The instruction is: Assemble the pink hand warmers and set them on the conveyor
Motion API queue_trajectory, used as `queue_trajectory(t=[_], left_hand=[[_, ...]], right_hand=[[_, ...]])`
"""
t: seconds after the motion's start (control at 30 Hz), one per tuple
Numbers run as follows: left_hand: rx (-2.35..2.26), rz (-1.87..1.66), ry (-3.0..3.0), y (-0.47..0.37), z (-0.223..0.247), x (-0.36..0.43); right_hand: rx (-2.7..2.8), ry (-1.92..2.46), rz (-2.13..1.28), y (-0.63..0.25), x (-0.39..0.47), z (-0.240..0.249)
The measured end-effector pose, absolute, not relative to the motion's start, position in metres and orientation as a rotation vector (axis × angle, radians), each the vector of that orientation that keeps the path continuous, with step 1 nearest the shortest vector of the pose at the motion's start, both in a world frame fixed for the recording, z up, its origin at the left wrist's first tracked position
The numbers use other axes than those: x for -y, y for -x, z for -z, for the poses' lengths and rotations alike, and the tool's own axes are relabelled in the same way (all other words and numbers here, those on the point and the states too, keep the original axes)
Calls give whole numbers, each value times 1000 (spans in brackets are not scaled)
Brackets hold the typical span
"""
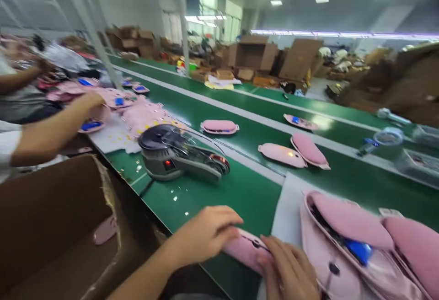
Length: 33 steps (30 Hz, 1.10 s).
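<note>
Both your hands are closed on one pink case (247, 250), just above the near edge of the green work surface (236, 190). Left hand (206, 235) pinches its left end, thumb and fingers; right hand (291, 265) wraps the other end, fingers over the top. Hands near each other, case bridging them. Dark slot and a small dark spot show along its upper side. Your right fingertips are blurred, so exact contact there is probably thumb against fingers, can't swear to it. Grey machine (178, 158) with a round black top and a red-lit display sits beyond your left hand, small shiny bits scattered beside it. To your right, open pink shells (350, 220) overlap on a white sheet (288, 208), blue part (358, 250) showing inside one. Farther out, a pink pad (219, 126) lies alone; a lit pink strip (283, 155) touches or nearly touches another pad (309, 150). Cardboard box (51, 227) at your left has one pink piece (105, 230) inside. Co-worker's arm (51, 131) reaches into the pink pile (144, 115) beyond it.
</note>
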<state>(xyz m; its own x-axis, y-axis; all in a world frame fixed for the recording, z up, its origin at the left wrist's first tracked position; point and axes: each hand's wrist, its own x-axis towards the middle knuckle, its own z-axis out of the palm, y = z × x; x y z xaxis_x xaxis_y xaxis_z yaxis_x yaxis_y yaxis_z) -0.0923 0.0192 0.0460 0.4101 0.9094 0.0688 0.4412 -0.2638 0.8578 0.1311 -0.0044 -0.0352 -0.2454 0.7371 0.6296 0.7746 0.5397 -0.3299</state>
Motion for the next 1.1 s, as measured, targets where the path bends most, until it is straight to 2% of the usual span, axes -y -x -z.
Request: queue_trajectory(t=[0.13, 0.4, 0.8, 1.0, 1.1], left_hand=[[-1264, -784, -1904, 100, -22, -10], [-1307, -1381, -1949, 78, 0, 2], [-1574, -1120, -2397, 62, 3, 17], [-1575, -1266, -2231, 50, 6, 15], [-1556, -1271, -2244, 50, 3, 14]], right_hand=[[2026, 1351, 163, -119, 21, 19], [1999, 1423, 185, -108, 31, 4], [2021, 1467, 122, -106, 40, 6], [1905, 1488, 217, -94, 37, 9], [1984, 1464, 131, -99, 33, 3]])
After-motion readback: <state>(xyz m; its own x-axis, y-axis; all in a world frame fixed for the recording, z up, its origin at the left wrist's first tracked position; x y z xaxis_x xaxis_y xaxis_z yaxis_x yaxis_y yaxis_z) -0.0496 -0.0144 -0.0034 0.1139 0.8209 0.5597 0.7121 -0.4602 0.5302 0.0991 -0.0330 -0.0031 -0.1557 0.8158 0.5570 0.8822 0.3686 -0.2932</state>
